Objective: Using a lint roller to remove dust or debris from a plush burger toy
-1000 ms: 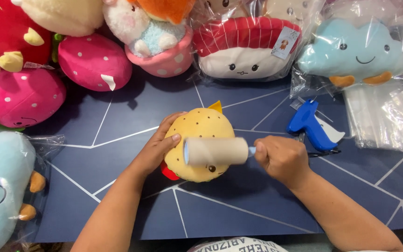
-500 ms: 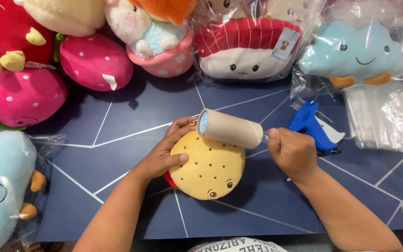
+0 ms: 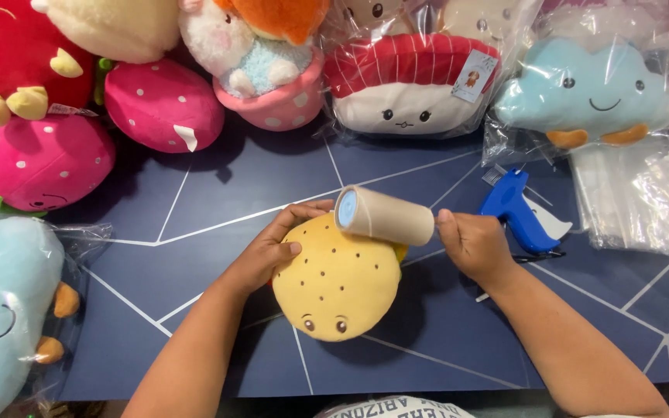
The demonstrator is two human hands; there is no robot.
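Note:
A round yellow plush toy (image 3: 338,282) with brown dots and a small face lies on the dark blue table (image 3: 195,232). My left hand (image 3: 272,249) presses on its left edge and holds it down. My right hand (image 3: 474,246) grips the handle of a lint roller (image 3: 383,216), whose tan roll rests across the toy's upper edge, pointing left.
A blue tagging gun (image 3: 516,209) lies right of my right hand. Clear plastic bags (image 3: 644,201) sit at the far right. Plush toys line the back: pink strawberries (image 3: 164,104), a red-and-white one (image 3: 408,85), a bagged blue cloud (image 3: 590,89). A bagged blue plush (image 3: 1,310) lies at left.
The lint roller has moved from the middle of the yellow toy up to its top edge. The toy has turned so its face now points toward me.

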